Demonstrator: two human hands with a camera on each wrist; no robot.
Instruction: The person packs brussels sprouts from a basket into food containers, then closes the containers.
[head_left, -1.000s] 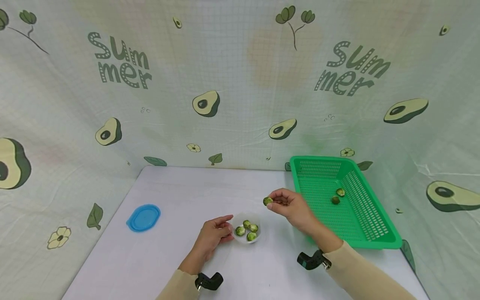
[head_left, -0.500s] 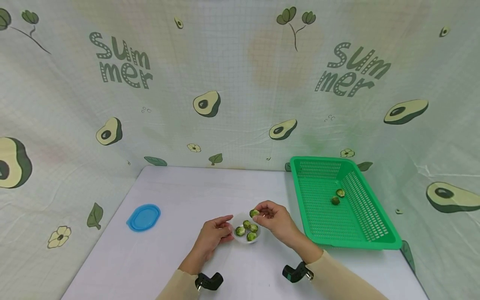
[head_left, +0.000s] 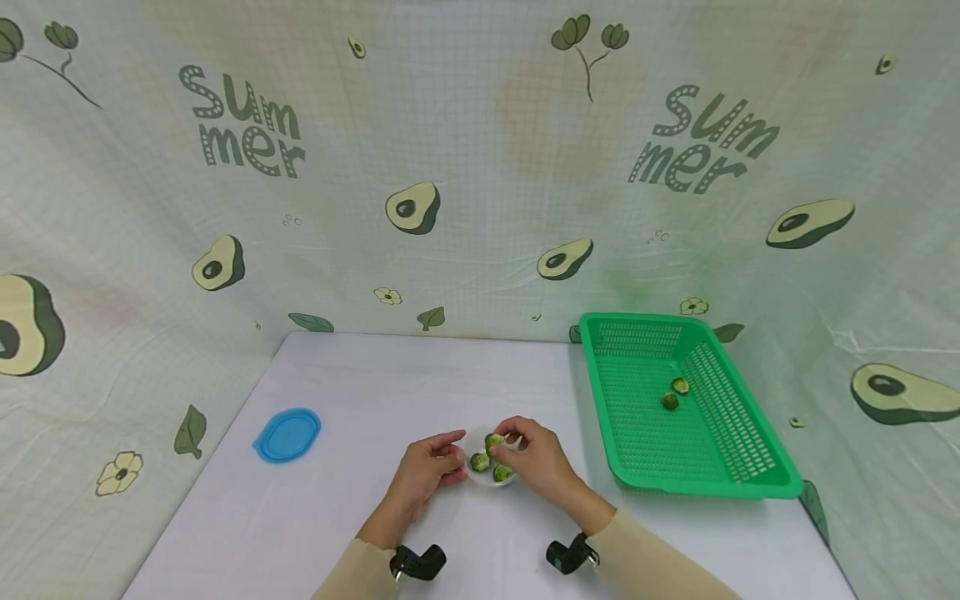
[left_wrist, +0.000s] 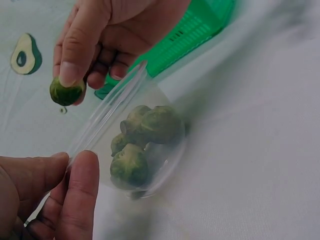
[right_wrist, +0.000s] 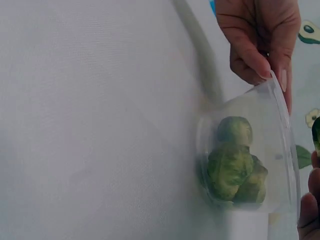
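Note:
A small clear plastic tub (left_wrist: 165, 165) with several Brussels sprouts (left_wrist: 129, 167) inside stands on the table. My left hand (head_left: 431, 467) pinches the tub's rim (right_wrist: 281, 107) between thumb and fingers on its left side. Over the tub's right side is my right hand (head_left: 536, 458), pinching one Brussels sprout (left_wrist: 66, 91) between thumb and fingertips. In the left wrist view that sprout is above the rim, apart from the ones below. Only a sliver of the right hand shows at the edge of the right wrist view.
A green plastic basket (head_left: 618, 450) at the right holds two more sprouts (head_left: 675, 393). To the left lies a blue round lid (head_left: 288, 436) on the white table (head_left: 375, 383). A printed curtain (head_left: 480, 250) hangs behind the table.
My right hand has moved left and towards me, bringing its sprout from beside the basket to over the tub. The left hand and the tub have stayed in place.

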